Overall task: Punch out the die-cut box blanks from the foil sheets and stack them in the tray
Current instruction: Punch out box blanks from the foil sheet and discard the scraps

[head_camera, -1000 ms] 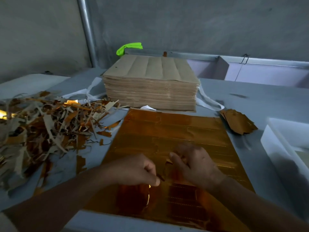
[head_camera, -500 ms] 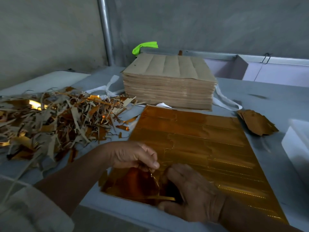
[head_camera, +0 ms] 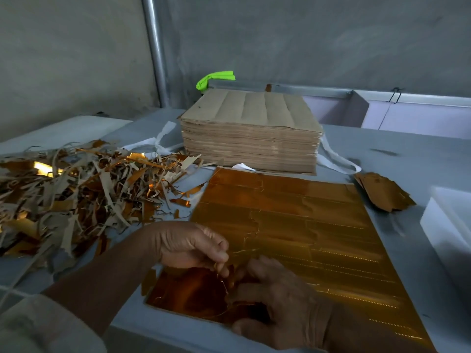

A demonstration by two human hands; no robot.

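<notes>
A gold foil sheet (head_camera: 293, 225) with die-cut lines lies flat on the grey table in front of me. My left hand (head_camera: 188, 244) hovers over its near left corner and pinches a thin foil strip between thumb and fingertips. My right hand (head_camera: 277, 294) rests on the sheet's near edge, fingers curled at the same cut line. A small pile of punched gold blanks (head_camera: 382, 191) lies to the right of the sheet. The white tray (head_camera: 448, 225) sits at the right edge, partly out of view.
A tall stack of brown-backed sheets (head_camera: 251, 131) stands behind the foil sheet, with white straps beside it. A heap of foil and card scrap strips (head_camera: 71, 197) covers the table's left. A green cloth (head_camera: 215, 77) lies behind the stack. A wall and metal pole rise behind.
Both hands have stayed at the sheet's near left corner; the left hand has lifted slightly with the foil strip. The view has shifted a little.
</notes>
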